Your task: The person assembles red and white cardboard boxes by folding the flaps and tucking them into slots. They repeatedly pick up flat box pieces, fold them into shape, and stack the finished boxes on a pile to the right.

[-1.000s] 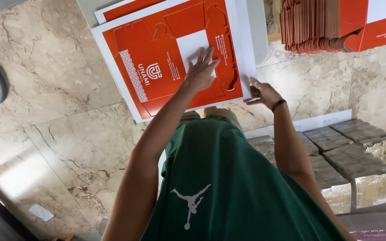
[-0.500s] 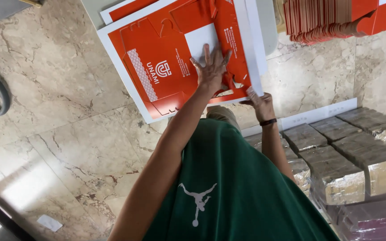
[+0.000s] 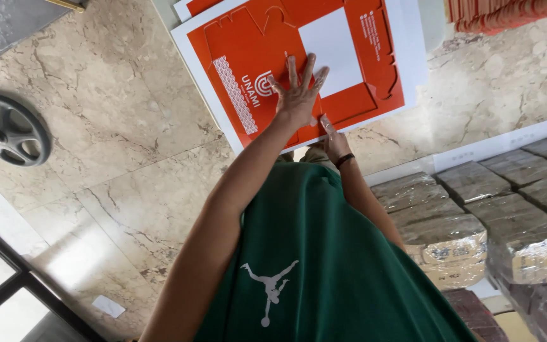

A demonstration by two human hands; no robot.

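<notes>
Polished beige marble floor (image 3: 115, 145) fills the view, veined and glossy. Far left, a dark round metal wheel (image 3: 9, 130) with cut-out holes lies on it. Moving right, a flat sheet of card (image 3: 299, 63) lies on the floor: orange print with a white border, a plain white rectangle near its middle and die-cut tab outlines along its edges. Another sheet of the same kind peeks out beneath it at the top. The left hand (image 3: 299, 95) presses flat on the orange sheet, fingers spread wide and splayed apart, palm down, clamped on nothing. Just below it the right hand (image 3: 332, 140), a dark band at the wrist, touches the sheet's near white edge; whether its grip closes on that edge I cannot tell. Top right, a stack of orange card blanks (image 3: 508, 12) shows ribbed edges. Lower right, brown paper-wrapped bundles (image 3: 451, 221) sit in rows, some under shiny clear film.
</notes>
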